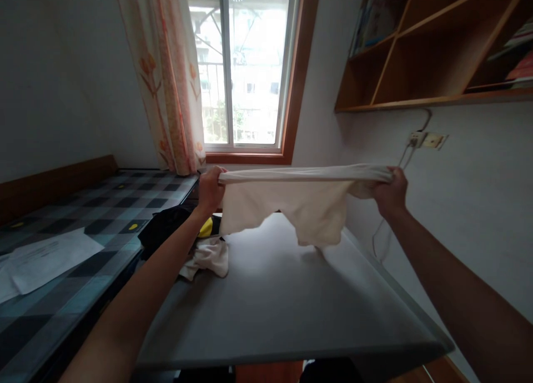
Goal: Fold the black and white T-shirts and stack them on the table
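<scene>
while l hand [211, 190] & r hand [390, 193] grip its ends, cream garment [287, 202] hangs stretched over grey table [283, 300]

l hand is closed, fingers curled round the l end of the garment's top edge. r hand is closed too, holding the r end, w/ fabric bunched at the grip. hands are well apart & at abt the same height, both arms reaching fwd.

cream garment is up in the air btwn them, above the far part of the table. top edge is pulled taut, nearly level, w/ long creases running along it. below that the fabric hangs loose; bottom edge is uneven, w/ a notch nr the middle & a lobe on each side. no print visible on it.

on the table's l side, nr the l forearm: a crumpled pale cloth [211, 255], w/ a black cloth [166, 227] & a yellow-and-black item [208, 226] behind it; can't tell what the latter is. further l, a checked bed surface [104, 197] w/ white papers [54, 258] on it. window [258, 77] & floral curtain [170, 83] at back, wooden shelf [433, 55] upper r, wall socket [433, 140] below it.
</scene>
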Tool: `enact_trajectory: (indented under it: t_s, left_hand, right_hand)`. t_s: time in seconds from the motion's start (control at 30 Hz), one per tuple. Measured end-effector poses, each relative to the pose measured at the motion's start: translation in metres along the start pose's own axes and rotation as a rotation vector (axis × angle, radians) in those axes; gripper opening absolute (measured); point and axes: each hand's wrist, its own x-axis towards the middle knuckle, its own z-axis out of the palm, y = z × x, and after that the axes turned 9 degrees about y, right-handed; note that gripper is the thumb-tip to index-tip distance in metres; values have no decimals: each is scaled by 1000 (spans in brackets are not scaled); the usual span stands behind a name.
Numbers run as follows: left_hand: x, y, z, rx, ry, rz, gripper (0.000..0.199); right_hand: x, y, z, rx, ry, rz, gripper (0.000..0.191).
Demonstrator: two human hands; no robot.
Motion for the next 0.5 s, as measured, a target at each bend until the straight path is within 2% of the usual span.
enact_trajectory:
  t_s: [0.03, 0.1, 0.13, 0.2, 0.27, 0.37, 0.4, 0.47, 0.5]
  left_hand:
    - [5, 6, -2, -23, 48, 75, 20]
    - [8, 15, -5, -56, 56, 246, 18]
    - [5, 17, -5, -54, 18, 326, 18]
    - [-10, 16, -1, -15, -142, 449, 17]
    - [-36, 11, 8, 49, -379, 535, 18]
    - [-89, 0, 22, 109, -795, 581, 19]
    - [-106, -3, 26, 95, -898, 572, 19]
    - [-138, -9, 31, 68, -1036, 536, 13]
    - [-150, -11, 32, 51, -1066, 501, 8]
  right_hand:
    - [7, -1, -1, 0, 90, -69, 37]
    - [15, 6, -7, -23, 158, -195, 38]
    - [17, 14, -13, -48, 159, -237, 38]
    - [14, 39, -29, -119, 79, -263, 40]
    - [4, 71, -46, -227, -131, -221, 41]
    - [-23, 120, -70, -324, -639, -88, 25]
    - [-34, 134, -78, -341, -750, -49, 18]
    - [-56, 157, -91, -333, -878, -34, 8]
    - [-65, 165, -97, -330, -845, -35, 6]
